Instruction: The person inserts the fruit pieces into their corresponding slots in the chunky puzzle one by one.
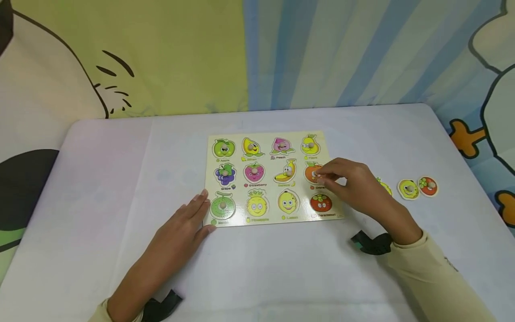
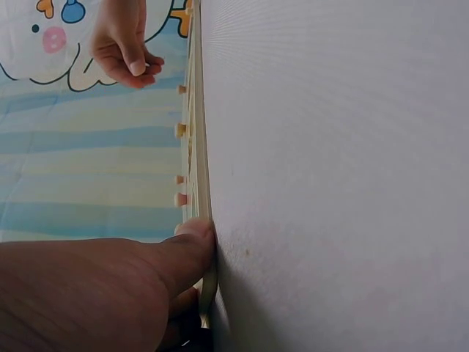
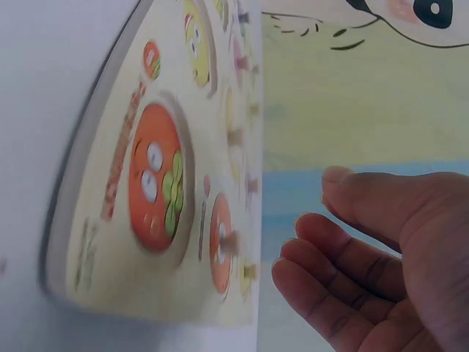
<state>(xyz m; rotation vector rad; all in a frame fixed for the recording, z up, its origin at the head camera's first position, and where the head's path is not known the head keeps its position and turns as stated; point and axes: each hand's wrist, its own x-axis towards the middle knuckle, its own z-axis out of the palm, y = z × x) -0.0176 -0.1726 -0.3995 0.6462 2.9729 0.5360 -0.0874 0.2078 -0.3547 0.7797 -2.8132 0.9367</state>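
A wooden fruit puzzle board (image 1: 237, 221) lies on the table in the head view. My left hand (image 1: 181, 235) rests along its left edge, fingers straight, thumb at the near corner; in the left wrist view the thumb (image 2: 196, 235) touches the board's edge. Over the orange piece (image 1: 311, 172) at the board's right is my right hand (image 1: 356, 185), thumb and fingers bent. The right wrist view shows nothing between these fingertips, and the orange piece's knob (image 3: 230, 243) stands apart from them. Lower on the board, the persimmon picture (image 1: 321, 203) has no knob.
Right of the board lie loose knobbed pieces: a round yellow one (image 1: 408, 189), a red persimmon piece (image 1: 428, 186) and a yellow-green one (image 1: 385, 186) partly behind the right hand. Knobbed pieces such as the melon (image 1: 222, 206) sit in the board. A printed cloth (image 1: 181, 58) hangs behind the table.
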